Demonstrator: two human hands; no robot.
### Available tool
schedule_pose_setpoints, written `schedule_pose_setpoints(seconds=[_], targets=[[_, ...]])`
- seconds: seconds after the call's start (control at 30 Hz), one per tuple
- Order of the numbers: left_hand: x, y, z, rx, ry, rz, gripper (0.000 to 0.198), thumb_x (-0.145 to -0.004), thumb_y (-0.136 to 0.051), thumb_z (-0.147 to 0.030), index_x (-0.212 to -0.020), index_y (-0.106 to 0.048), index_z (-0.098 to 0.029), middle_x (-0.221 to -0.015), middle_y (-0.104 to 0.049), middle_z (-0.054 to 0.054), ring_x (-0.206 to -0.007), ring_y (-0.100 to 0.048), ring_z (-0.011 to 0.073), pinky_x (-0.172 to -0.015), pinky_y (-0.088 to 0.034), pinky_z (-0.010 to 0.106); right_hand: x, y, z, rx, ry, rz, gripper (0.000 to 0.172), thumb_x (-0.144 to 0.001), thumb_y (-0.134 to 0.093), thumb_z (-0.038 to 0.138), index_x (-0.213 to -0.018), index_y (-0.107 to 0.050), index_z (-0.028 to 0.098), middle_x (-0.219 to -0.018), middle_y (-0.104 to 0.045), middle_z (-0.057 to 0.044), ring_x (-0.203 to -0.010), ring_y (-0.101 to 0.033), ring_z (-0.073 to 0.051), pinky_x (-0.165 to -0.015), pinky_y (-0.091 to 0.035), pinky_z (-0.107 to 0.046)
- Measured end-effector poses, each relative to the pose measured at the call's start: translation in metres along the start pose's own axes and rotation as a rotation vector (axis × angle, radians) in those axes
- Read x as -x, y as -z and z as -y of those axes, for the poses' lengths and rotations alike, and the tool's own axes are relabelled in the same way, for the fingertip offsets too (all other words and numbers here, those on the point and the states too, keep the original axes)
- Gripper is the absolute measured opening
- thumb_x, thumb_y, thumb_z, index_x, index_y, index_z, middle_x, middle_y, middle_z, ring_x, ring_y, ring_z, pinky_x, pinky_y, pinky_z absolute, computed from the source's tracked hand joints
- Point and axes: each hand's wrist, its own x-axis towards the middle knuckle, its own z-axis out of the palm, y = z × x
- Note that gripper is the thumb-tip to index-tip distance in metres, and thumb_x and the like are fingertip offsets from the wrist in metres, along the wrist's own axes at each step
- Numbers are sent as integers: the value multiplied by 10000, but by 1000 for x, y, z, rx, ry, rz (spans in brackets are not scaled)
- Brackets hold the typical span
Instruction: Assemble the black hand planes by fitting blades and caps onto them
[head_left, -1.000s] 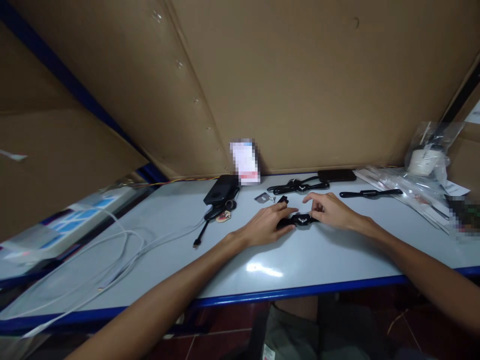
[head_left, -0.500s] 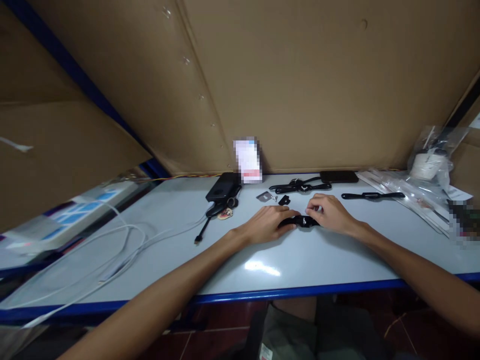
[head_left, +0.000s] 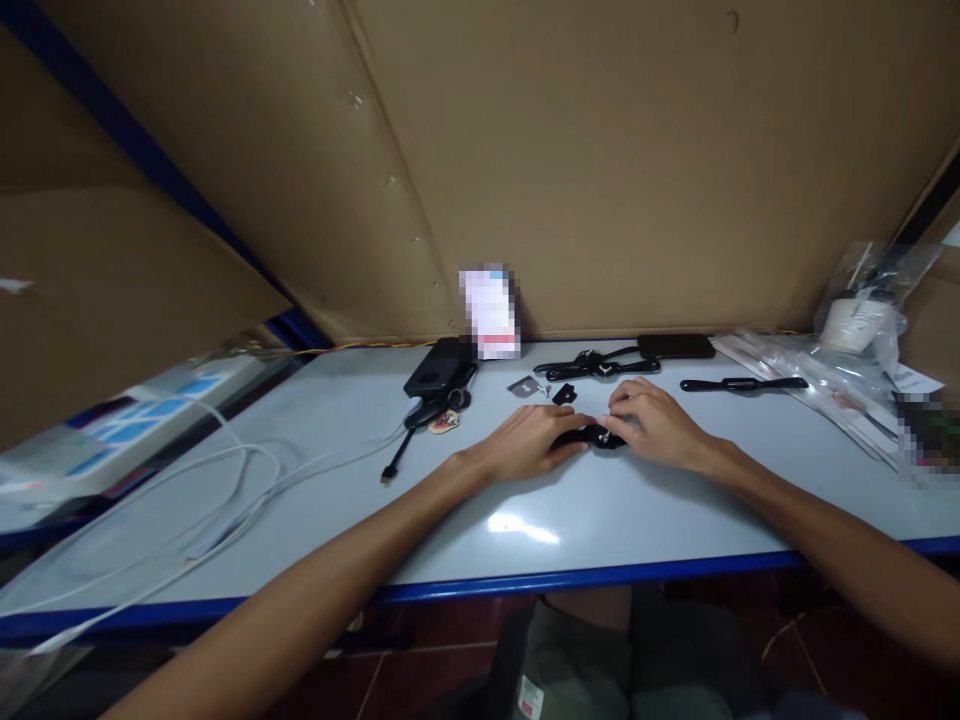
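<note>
A black watch-like strap piece point(head_left: 589, 437) with a small metal part lies on the pale table point(head_left: 525, 520) between my hands. My left hand point(head_left: 529, 442) rests on the table with fingers curled over the strap's left end. My right hand point(head_left: 651, 422) has its fingertips pinched on the strap's right end and its middle. A small black part point(head_left: 563, 394) and a grey square piece point(head_left: 524, 385) lie just behind my hands.
Further back lie another black strapped watch point(head_left: 596, 367), a dark phone point(head_left: 676, 346), a single black strap point(head_left: 742, 383) and a black power bank point(head_left: 441, 368) with keys. White cables point(head_left: 240, 490) trail left. Plastic bags point(head_left: 840, 370) sit right. Cardboard walls stand behind.
My right hand's fingers have closed in toward the strap's middle, and both hands have drawn slightly together. The view has shifted a little.
</note>
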Motion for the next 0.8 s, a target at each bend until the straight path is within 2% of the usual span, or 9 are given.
schedule_pose_setpoints(seconds=[0.1, 0.23, 0.37, 0.43, 0.5, 0.57, 0.67, 0.73, 0.8], targets=[[0, 0, 1, 2, -5, -1, 324, -1024, -517, -346, -1252, -672, -175, -997, -720, 89, -846, -679, 241, -718, -489, 350, 0, 1, 1, -8, 21, 17, 221, -1007, -621, 262, -880, -782, 182, -1020, -716, -110, -1017, -609, -252, -938, -474, -435], [0, 0, 1, 3, -1, -6, 291, -1029, -516, -340, -1221, -684, -200, -981, -720, 72, -827, -675, 229, -717, -488, 338, 0, 5, 4, -148, 59, 100, 294, -1023, -597, 254, -785, -763, 205, -1030, -716, -76, -1006, -628, -209, -957, -471, -412], [0, 1, -1, -8, 3, 4, 316, -1026, -528, -343, -1265, -666, -191, -997, -715, 80, -822, -672, 231, -711, -486, 337, -1, 5, 2, -43, -2, 31, 302, -1031, -582, 283, -819, -770, 182, -1050, -709, -108, -1045, -609, -245, -951, -467, -439], [0, 1, -1, -4, 8, 8, 313, -1026, -526, -345, -1258, -669, -190, -998, -717, 82, -829, -676, 234, -709, -483, 337, -1, 4, 1, -66, 32, 56, 258, -1029, -590, 275, -881, -779, 181, -1055, -713, -106, -1046, -613, -240, -959, -468, -431], [0, 1, 0, -2, 7, 9, 301, -1025, -521, -345, -1228, -680, -190, -992, -717, 81, -836, -679, 236, -711, -481, 337, -1, 4, 2, -129, 79, 107, 282, -1036, -580, 263, -842, -773, 192, -1051, -716, -87, -1038, -625, -219, -983, -462, -417], [0, 0, 1, -1, 2, 5, 300, -1024, -519, -345, -1220, -681, -186, -992, -716, 82, -835, -677, 237, -712, -483, 340, -1, 4, 3, -111, 63, 100, 331, -1042, -567, 267, -783, -759, 191, -1056, -713, -92, -1056, -621, -228, -996, -456, -431], [1, -1, 2, 12, -6, -6, 304, -1022, -516, -343, -1227, -677, -185, -993, -714, 85, -822, -669, 233, -712, -490, 346, 0, 4, 5, -32, -1, 50, 288, -1034, -583, 292, -846, -771, 182, -1101, -702, -121, -1109, -594, -267, -994, -456, -462], [1, -1, 2, 15, -4, -3, 297, -1022, -510, -343, -1205, -685, -187, -976, -710, 82, -811, -664, 230, -706, -489, 345, 0, 4, 5, -83, 26, 85, 271, -1038, -580, 296, -877, -776, 200, -1121, -700, -106, -1130, -590, -254, -1009, -452, -449], [1, -1, 2, 6, 2, 5, 304, -1023, -506, -353, -1194, -691, -183, -964, -707, 82, -798, -662, 229, -698, -482, 346, -1, 4, 4, -128, 55, 117, 329, -1051, -557, 298, -811, -766, 213, -1110, -701, -88, -1131, -594, -236, -1031, -441, -437]])
